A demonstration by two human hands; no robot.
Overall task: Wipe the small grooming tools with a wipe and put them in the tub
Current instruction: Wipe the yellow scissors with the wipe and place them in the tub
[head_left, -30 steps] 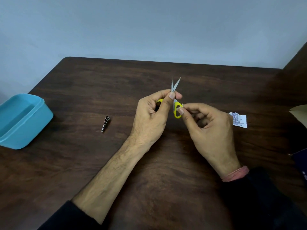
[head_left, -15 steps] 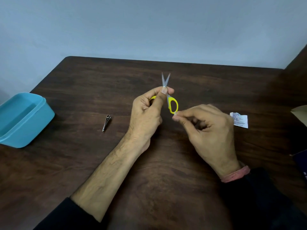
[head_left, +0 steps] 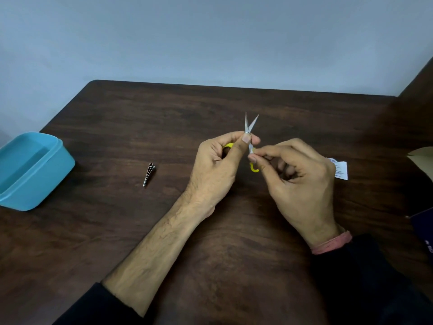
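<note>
A: Above the middle of the table (head_left: 164, 231), the left hand (head_left: 215, 170) holds the scissors (head_left: 250, 127) upright, thumb and fingers pinching near the pivot. One yellow loop shows inside this hand, the other hangs below the right fingertips.

B: And the right hand (head_left: 302, 181)?

A: Its thumb and first finger pinch something small and pale at the shank, just under the left thumb. It may be the wipe, but it is too small to tell. The other fingers are curled loosely.

B: What is different from half a second ago?

A: Then the right fingertips were lower, at the bottom of the yellow loop, and the blades were almost together. Now the fingertips are higher, on the metal, and the blades stand more apart, like a narrow V. One second ago the blades were also spread, so they close and open again.

B: What does it mean for the task?

A: In my judgement the wiping of the scissors is in progress, going from the handle toward the blades. The blade tips are bare and probably not yet wiped.

B: The other things?

A: The clipper (head_left: 148, 174) lies on the table left of the hands, untouched. The tub (head_left: 56, 146) stands at the far left edge, well apart, and nothing shows in the part of its inside that is visible. A white sachet (head_left: 340, 169) lies behind the right hand.
</note>
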